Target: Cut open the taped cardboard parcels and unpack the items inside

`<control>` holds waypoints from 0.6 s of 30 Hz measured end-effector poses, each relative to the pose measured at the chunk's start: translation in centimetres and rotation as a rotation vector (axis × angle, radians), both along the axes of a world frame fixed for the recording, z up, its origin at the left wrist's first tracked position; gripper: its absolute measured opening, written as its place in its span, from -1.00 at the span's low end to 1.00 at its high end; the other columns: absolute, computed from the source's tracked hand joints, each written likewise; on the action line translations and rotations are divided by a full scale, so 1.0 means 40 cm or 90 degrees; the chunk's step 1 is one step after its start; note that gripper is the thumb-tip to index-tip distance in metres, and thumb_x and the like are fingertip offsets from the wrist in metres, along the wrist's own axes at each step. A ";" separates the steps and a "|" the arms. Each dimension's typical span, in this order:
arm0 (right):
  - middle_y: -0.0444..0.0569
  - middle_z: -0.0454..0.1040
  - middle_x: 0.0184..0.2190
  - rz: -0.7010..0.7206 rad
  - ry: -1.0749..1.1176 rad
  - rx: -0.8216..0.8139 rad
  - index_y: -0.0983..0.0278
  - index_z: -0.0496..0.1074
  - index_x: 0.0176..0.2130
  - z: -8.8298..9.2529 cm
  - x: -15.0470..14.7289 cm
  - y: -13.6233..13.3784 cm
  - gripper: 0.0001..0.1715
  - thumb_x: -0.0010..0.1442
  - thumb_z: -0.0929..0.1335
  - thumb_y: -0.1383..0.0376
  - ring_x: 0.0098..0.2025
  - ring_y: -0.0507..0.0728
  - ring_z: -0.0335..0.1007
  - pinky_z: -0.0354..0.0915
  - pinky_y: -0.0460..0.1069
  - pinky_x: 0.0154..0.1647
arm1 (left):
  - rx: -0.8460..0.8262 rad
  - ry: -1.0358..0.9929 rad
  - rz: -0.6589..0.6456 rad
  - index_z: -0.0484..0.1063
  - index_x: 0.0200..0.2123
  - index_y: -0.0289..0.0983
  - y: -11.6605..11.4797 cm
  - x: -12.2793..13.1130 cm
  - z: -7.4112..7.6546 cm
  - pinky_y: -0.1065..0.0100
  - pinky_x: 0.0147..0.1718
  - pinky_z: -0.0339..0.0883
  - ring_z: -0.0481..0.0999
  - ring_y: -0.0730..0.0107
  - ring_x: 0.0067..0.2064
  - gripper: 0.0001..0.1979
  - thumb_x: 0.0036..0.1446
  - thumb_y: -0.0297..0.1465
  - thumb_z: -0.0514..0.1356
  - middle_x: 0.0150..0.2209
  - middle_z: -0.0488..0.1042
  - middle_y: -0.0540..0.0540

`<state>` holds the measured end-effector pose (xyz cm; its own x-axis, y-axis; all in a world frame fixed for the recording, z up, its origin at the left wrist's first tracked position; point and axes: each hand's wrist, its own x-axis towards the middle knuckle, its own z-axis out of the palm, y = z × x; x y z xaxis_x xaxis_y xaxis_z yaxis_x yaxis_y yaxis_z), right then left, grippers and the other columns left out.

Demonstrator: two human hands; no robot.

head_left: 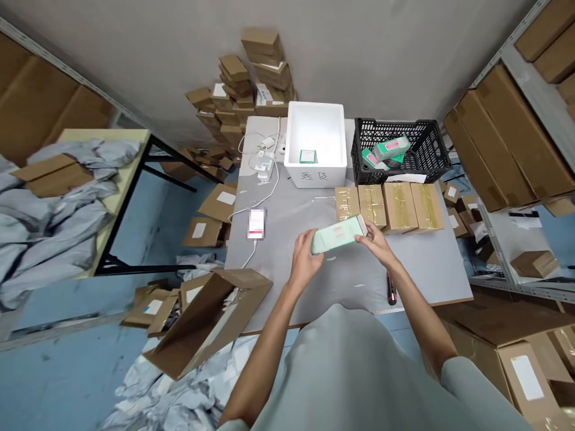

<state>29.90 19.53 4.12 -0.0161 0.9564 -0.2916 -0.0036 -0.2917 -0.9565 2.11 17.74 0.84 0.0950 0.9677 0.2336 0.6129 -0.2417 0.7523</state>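
A long mint-green carton (339, 234) is held over the grey table (287, 251), tilted up to the right. My left hand (305, 257) is closed around its left end. At the white right end, the fingers and thumb of my right hand (376, 242) grip the carton. Just beyond it stand several taped brown boxes (399, 208) in a row. A white foam bin (315, 173) behind holds one small green-and-white box (308, 156). In the black crate (402, 173) lie several green-and-pink cartons (392, 147).
A phone (256, 224) on a white cable lies at left, near a power strip (265, 170). A red-and-black box cutter (392, 290) rests by the front edge. An open cardboard box (215, 323) juts against the table's left corner. Shelving with boxes (507, 140) stands at right.
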 end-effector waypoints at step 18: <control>0.23 0.30 0.42 0.117 -0.535 0.440 0.21 0.24 0.50 0.147 -0.180 0.783 -0.09 0.30 0.50 0.20 0.48 0.51 0.26 0.29 0.44 0.55 | -0.052 -0.388 -0.043 0.43 0.45 -0.17 0.714 -0.040 0.051 -0.05 0.25 0.65 0.57 -0.10 0.41 -0.33 0.31 -0.34 0.39 0.50 0.43 -0.32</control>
<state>22.70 50.85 10.00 -0.2224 0.9208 0.3204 0.7128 0.3778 -0.5909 0.52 46.29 2.89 0.0296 0.9812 0.1905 0.0529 -0.1919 0.9800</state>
